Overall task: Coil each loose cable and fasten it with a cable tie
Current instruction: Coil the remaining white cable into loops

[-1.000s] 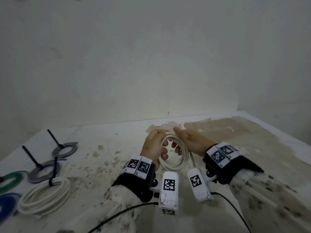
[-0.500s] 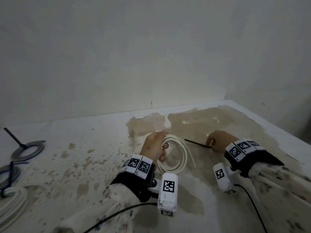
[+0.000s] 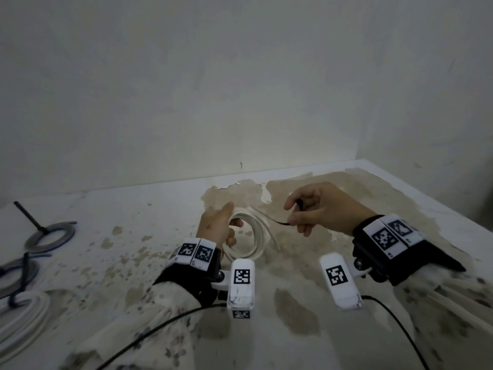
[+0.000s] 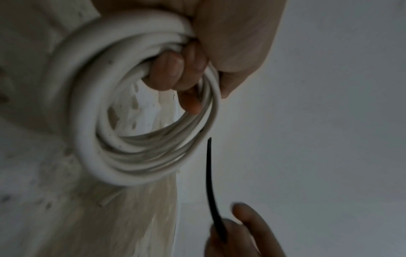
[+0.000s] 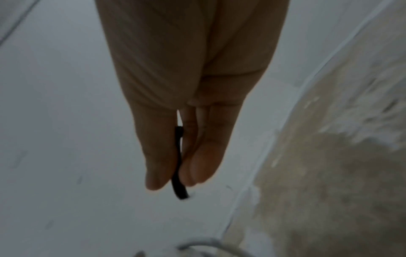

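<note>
My left hand (image 3: 218, 231) grips a coil of white cable (image 3: 253, 239) held upright just above the stained table; in the left wrist view its fingers (image 4: 173, 69) curl through the white cable coil (image 4: 92, 139). My right hand (image 3: 317, 209) pinches a black cable tie (image 3: 281, 222) between thumb and fingers, its thin tip pointing left toward the coil and a short way from it. The black cable tie (image 4: 209, 182) stands just right of the coil in the left wrist view. In the right wrist view the black cable tie (image 5: 178, 163) sits between the fingertips of my right hand (image 5: 175, 182).
At the table's left edge lie tied coils: a grey one (image 3: 50, 235) with a black tie sticking up, another grey one (image 3: 16, 273) and a white one (image 3: 24, 313). Walls close the table at the back and right. Black camera cables (image 3: 165, 327) trail toward me.
My right hand left the coil, picked a black cable tie off the table to the right, lifted it and brought it back toward the coil. The head view shifted right.
</note>
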